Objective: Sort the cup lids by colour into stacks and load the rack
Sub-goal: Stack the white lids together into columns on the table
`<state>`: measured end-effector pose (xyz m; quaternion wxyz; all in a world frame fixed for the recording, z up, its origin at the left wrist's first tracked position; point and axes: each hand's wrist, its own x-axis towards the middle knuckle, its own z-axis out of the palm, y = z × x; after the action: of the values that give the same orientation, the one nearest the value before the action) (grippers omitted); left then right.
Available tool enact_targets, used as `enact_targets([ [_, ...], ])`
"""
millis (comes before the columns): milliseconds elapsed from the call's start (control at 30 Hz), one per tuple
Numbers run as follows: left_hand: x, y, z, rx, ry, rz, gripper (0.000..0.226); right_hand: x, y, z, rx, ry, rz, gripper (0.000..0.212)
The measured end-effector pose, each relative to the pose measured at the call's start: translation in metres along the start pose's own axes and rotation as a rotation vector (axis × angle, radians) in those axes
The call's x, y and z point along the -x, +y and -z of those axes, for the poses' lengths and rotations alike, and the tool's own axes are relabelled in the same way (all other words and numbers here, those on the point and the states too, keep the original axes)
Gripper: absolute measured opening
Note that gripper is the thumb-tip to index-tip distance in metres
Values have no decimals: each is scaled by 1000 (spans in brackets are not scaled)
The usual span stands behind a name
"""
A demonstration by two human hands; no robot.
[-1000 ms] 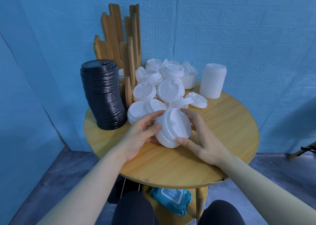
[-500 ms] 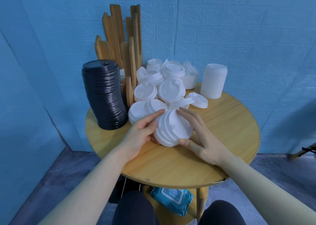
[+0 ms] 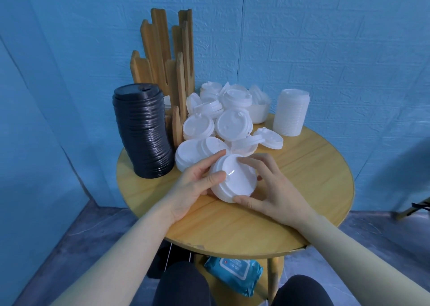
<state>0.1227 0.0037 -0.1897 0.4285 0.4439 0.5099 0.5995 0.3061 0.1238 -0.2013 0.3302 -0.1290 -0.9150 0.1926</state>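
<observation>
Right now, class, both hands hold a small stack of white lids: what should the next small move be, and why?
Probably press the held white lids flush between the left hand and right hand, since they look slightly askew, before adding them to the tall white stack.

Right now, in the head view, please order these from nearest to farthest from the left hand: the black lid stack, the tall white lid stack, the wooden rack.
From the left hand:
1. Black lid stack, just left and behind it.
2. Wooden rack, behind the black stack, at the wall.
3. Tall white lid stack, across the table, far right.
</observation>
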Motion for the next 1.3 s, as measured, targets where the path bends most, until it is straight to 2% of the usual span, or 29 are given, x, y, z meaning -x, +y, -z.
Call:
enact_targets([
  [167,0,-1,0,-13,-10,-20,54,0,-4,1,86,56,12,74],
  [300,-1,-1,-4,-67,-61,-38,67,1,-8,1,117,91,-15,75],
  [367,-4,-3,-6,-73,-68,-65,66,1,-8,2,115,97,-34,74],
  [500,-16,-3,-13,-21,-98,-29,64,3,-7,3,2,85,-76,76],
  [633,-29,-2,-17,-35,-125,29,65,3,-2,2,-50,75,-134,96],
  [800,-33,-9,-17,67,-113,67,58,1,3,1,-86,-9,-179,93],
  [900,-30,-12,-16,-62,-111,15,65,1,6,0,-97,-51,-161,98],
  [1067,-27,-19,-18,-320,-153,-102,86,7,14,6,-38,-17,-121,94],
  [1200,-27,-22,-19,-419,-124,-103,91,15,24,16,-62,-167,-235,109],
  [1233,-28,-23,-19,-418,-118,-90,92,16,25,19,-111,-145,-250,105],
  [1300,-28,-21,-21,-413,-124,-62,99,15,26,24,-238,1,-279,84],
])
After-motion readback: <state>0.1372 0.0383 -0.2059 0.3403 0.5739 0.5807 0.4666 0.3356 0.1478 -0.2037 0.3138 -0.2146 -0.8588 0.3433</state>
